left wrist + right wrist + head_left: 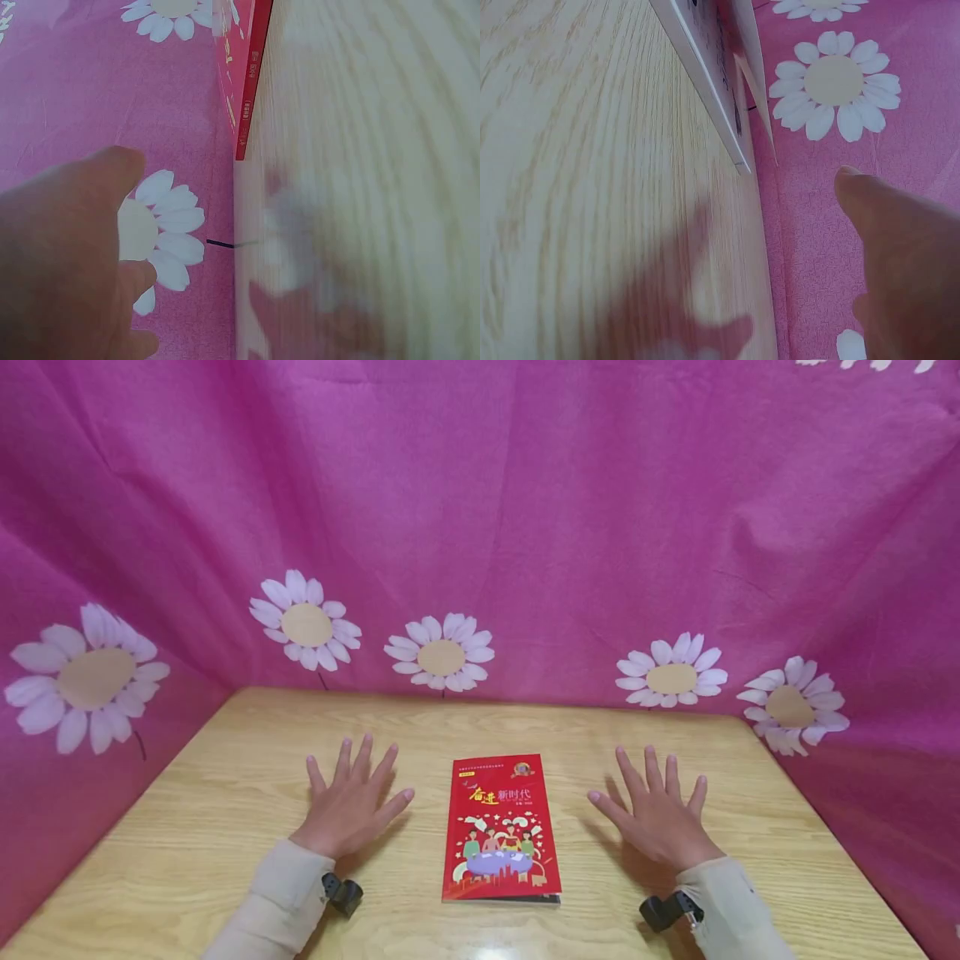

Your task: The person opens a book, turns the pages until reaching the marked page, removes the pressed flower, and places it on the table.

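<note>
A red book with a cartoon of people round a purple table lies flat, front cover up, in the middle of the wooden table. To its left is my left hand, fingers spread and palm down, apart from the book. My right hand is spread the same way on the other side, its thumb towards the book. Both hands hold nothing and cast shadows on the wood. In the left wrist view the book's spine shows; the right wrist view has its page edge, with the cover slightly lifted.
The light wooden table reaches back to a pink curtain printed with white daisies, which also hangs along both sides. Each wrist wears a black camera strap, such as the left strap, over a light sleeve. A bright reflection lies near the front.
</note>
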A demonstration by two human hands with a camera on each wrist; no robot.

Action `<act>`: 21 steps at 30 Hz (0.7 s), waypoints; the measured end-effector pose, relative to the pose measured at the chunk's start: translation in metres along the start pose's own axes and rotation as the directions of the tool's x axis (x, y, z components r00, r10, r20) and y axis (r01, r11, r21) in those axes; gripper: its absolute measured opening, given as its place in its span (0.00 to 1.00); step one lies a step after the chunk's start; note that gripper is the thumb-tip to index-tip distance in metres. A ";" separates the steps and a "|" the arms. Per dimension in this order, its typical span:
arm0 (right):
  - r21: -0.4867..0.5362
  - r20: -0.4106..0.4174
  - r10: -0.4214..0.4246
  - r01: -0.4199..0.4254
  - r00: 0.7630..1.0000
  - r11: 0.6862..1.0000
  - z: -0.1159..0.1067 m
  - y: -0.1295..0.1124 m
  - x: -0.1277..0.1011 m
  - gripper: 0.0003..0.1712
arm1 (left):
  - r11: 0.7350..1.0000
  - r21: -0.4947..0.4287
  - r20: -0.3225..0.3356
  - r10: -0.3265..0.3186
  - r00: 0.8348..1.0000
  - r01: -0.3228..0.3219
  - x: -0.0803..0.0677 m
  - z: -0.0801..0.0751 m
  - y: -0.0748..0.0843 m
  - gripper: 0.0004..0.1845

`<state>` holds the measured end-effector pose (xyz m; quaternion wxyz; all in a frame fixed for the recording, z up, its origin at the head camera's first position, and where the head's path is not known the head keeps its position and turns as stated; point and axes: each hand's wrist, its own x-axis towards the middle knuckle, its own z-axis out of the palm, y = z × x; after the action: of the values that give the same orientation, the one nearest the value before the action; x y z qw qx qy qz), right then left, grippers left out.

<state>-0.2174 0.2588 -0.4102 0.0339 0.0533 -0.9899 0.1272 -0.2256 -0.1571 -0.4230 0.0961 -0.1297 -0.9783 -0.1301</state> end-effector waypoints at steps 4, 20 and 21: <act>-0.002 0.005 0.000 0.000 1.000 1.000 0.000 0.000 -0.001 0.53 | 1.000 0.000 0.014 0.002 1.000 -0.002 -0.003 0.002 0.001 0.42; 0.042 -0.030 -0.022 0.023 0.999 0.999 0.001 -0.004 -0.002 0.52 | 0.999 0.010 -0.006 0.032 0.999 -0.032 0.001 0.005 0.004 0.42; 0.046 -0.034 -0.024 0.025 0.999 0.999 0.001 -0.005 -0.003 0.51 | 0.999 0.014 -0.010 0.034 0.999 -0.034 0.001 0.005 0.005 0.42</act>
<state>-0.2143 0.2541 -0.4100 0.0505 0.0642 -0.9852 0.1508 -0.2263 -0.1510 -0.4268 0.1042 -0.1451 -0.9763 -0.1222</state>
